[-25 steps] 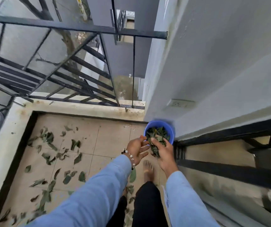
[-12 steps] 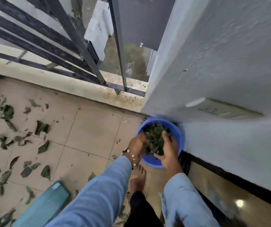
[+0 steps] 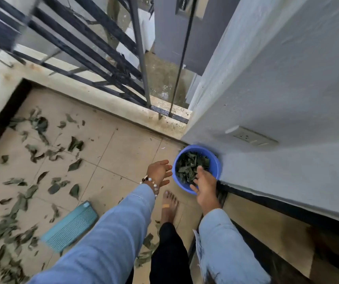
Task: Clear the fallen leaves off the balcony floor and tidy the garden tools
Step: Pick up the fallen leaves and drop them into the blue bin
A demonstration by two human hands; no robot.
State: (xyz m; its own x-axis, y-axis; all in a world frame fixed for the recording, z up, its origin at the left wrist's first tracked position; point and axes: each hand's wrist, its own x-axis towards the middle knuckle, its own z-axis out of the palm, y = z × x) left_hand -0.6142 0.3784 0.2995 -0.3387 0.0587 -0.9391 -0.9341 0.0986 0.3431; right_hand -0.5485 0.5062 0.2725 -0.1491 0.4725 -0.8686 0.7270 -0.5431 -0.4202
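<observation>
From the head camera, the left hand [image 3: 158,171] has come off the blue bucket [image 3: 197,168] and hangs beside it with fingers spread, empty. The right hand [image 3: 204,183], which gripped a bunch half a second ago, now rests flat-fingered on the leaves packed inside. That load looks dropped, while many leaves [image 3: 39,160] lie across the floor [image 3: 123,152] to the left, near a teal dustpan [image 3: 70,226].

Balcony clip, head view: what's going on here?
A person is clearing leaves into a blue bucket in the corner by the wall. The right hand rests over the bucket's near rim, on the leaves inside; the left hand hovers open beside it. Many leaves remain on the floor.
</observation>
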